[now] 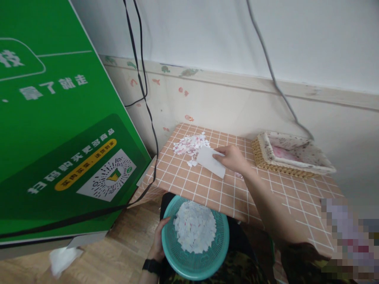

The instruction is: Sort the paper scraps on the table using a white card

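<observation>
A white card (211, 161) is pinched in my right hand (231, 157), held low over the table. Its far edge meets a loose pile of small white and pinkish paper scraps (189, 144). A few scraps lie just in front of that pile. Below the table's front edge, my left hand (161, 233) grips the rim of a round teal plastic basket (222, 252) on my lap. The basket holds a large heap of similar paper scraps (195, 227). My left fingers wrap the rim, partly hidden by it.
A lined wicker basket (260, 152) with something pink inside stands at the table's back right. The checked tablecloth (237, 193) covers the table. A green cabinet (59, 138) rises on the left, with a black cable (154, 134) hanging before it. A white bag (63, 258) lies on the floor.
</observation>
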Demonstrator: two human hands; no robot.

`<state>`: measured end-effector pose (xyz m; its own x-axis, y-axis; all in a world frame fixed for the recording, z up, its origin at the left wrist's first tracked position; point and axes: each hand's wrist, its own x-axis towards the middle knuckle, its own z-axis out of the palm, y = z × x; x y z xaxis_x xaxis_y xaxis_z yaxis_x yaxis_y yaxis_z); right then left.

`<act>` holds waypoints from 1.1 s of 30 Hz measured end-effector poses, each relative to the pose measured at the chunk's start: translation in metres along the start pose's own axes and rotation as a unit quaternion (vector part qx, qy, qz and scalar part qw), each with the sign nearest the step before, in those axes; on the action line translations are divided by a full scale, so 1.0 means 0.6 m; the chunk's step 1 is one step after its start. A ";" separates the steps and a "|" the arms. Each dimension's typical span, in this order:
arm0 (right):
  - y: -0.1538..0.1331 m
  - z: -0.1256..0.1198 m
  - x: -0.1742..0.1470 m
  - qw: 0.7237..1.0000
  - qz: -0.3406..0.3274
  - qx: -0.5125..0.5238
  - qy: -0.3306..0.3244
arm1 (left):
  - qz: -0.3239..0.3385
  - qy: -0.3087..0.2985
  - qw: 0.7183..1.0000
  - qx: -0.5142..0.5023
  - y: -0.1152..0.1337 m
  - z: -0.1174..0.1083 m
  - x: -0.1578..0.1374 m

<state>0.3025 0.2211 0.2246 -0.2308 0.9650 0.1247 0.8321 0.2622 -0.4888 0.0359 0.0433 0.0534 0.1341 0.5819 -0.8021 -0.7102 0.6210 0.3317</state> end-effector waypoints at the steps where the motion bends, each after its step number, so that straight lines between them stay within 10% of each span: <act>1: -0.001 0.002 0.001 1.000 -0.008 0.000 -0.004 | -0.001 0.000 1.000 0.001 0.000 0.000 0.000; 33: -0.013 0.017 0.013 0.999 -0.047 -0.011 -0.009 | -0.010 -0.068 0.997 -0.029 -0.015 -0.054 0.049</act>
<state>0.2888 0.2264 0.2206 -0.3180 0.9355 0.1538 0.8170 0.3527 -0.4561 0.0235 0.0379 0.0109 0.2379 0.6377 -0.7326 -0.7443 0.6043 0.2843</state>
